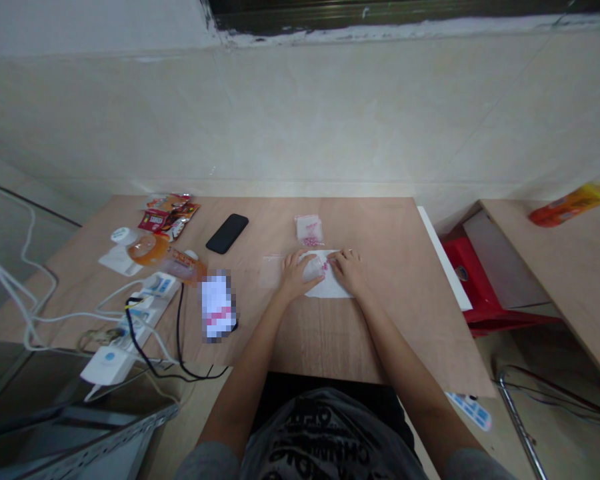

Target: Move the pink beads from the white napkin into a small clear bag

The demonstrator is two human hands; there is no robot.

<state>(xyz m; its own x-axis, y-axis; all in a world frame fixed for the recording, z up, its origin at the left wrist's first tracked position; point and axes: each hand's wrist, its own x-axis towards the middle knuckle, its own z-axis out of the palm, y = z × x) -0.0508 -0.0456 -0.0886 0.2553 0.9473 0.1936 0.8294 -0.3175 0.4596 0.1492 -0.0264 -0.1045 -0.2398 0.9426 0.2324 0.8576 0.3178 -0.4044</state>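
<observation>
A white sheet (333,288) lies on the table under both hands. On it is a small clear plastic bag (312,268), with tiny pink pieces (325,266) at its right end. My left hand (294,277) rests at the bag's left side, fingers stretched out and thumb spread across the sheet. From the right, my right hand (349,272) bends its fingers together beside the pink pieces; what lies between the fingertips is too small to make out. Just beyond the hands is another clear bag (309,231) holding pink beads.
A black phone (227,233) and a lit phone (219,307) lie to the left. Farther left are snack packets (169,215), an orange drink bottle (153,252) lying down, and a power strip (130,333) with cables. A red stool (473,280) stands right of the table.
</observation>
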